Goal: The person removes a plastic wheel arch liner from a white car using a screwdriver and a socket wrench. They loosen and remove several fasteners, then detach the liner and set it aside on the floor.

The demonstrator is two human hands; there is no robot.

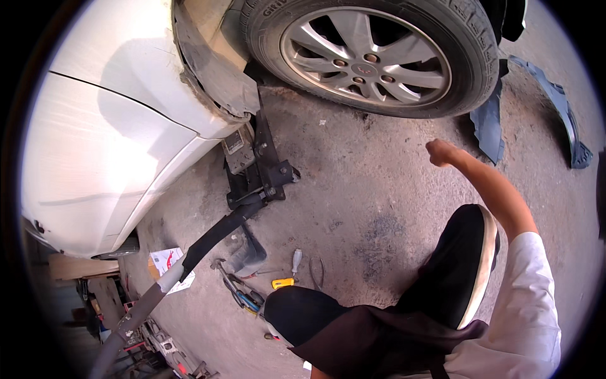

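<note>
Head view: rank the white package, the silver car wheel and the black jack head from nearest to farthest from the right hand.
From the right hand:
1. Silver car wheel: just beyond the hand, toward the top.
2. Black jack head: to the left, by the car's white body.
3. White package: farthest left, on the floor.

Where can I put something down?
Bare grey concrete floor lies between the silver spoked wheel, the black metal jack and the person's black trouser knees. It's crowded by the left knee: a yellow tool handle and a pale grey tool handle.
</note>
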